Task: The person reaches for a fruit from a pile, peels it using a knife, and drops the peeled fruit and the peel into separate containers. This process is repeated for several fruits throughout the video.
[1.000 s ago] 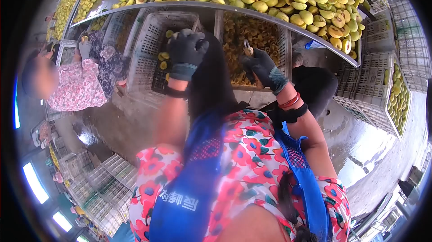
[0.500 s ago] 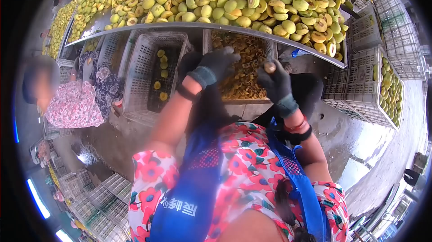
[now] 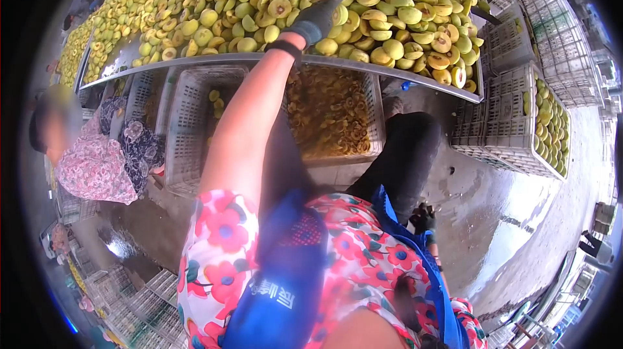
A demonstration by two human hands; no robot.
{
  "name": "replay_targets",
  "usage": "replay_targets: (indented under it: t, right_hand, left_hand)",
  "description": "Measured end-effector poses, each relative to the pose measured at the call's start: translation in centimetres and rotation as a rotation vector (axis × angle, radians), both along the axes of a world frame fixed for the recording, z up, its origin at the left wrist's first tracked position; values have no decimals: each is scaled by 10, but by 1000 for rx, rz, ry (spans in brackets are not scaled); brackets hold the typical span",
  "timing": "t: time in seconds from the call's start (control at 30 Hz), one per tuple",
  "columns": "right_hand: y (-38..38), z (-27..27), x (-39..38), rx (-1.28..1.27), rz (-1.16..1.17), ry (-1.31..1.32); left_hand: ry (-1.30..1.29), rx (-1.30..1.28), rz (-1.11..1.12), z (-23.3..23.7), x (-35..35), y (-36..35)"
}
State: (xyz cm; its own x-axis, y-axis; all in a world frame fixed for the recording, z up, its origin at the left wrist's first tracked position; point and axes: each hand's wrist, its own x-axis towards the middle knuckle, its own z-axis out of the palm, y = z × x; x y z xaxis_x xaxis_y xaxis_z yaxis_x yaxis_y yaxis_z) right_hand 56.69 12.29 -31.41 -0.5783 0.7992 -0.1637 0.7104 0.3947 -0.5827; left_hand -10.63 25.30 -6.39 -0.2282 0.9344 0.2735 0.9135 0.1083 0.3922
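Observation:
My left hand (image 3: pixel 316 19), in a dark grey glove, reaches over the metal rim onto a heap of halved green-yellow stone fruit (image 3: pixel 396 15). Its fingers are stretched out beside a green fruit piece (image 3: pixel 339 14). By my right hip, low in view, is my right hand (image 3: pixel 423 218) in a dark glove. Its fingers look curled, and what they hold is too small to make out. Below the table edge, between my legs, a crate (image 3: pixel 375 112) holds wet brownish cut fruit scraps (image 3: pixel 328 115).
The metal table rim (image 3: pixel 214 59) runs across in front of me. A pale crate (image 3: pixel 185 115) with a few fruit pieces stands left of my legs. Crates of fruit (image 3: pixel 500 132) are stacked to the right. A person in pink-patterned clothing (image 3: pixel 97 167) sits at left.
My left hand has moved up and forward from above the scrap crate onto the fruit heap. My right hand, earlier around a round brownish thing over the crate, has dropped back toward my hip.

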Motion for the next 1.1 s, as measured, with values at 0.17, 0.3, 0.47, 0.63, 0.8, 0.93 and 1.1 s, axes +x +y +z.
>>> replay_targets:
  t: [0.17, 0.3, 0.47, 0.63, 0.8, 0.93, 1.1]
  right_hand:
    - [-28, 56, -26, -670, -696, 302]
    - [-31, 148, -69, -824, -837, 518]
    - [-27, 177, -83, -726, -529, 528]
    - [-19, 199, -94, -814, -420, 511]
    - [33, 250, -161, -420, -184, 378]
    - [69, 266, -242, -63, 188, 570]
    - [39, 318, -335, -657, 172, 683]
  left_hand:
    - [260, -227, -35, -14, -5, 23]
    - [348, -248, 23, -9, 0, 24]
    - [25, -232, 25, -3, 12, 6]
    - [-646, -10, -96, 26, 38, -44]
    - [-1096, -93, -17, 89, 79, -131]
    - [-1238, 31, 80, 95, 112, -168]
    - [-1223, 197, 132, 89, 135, -194]
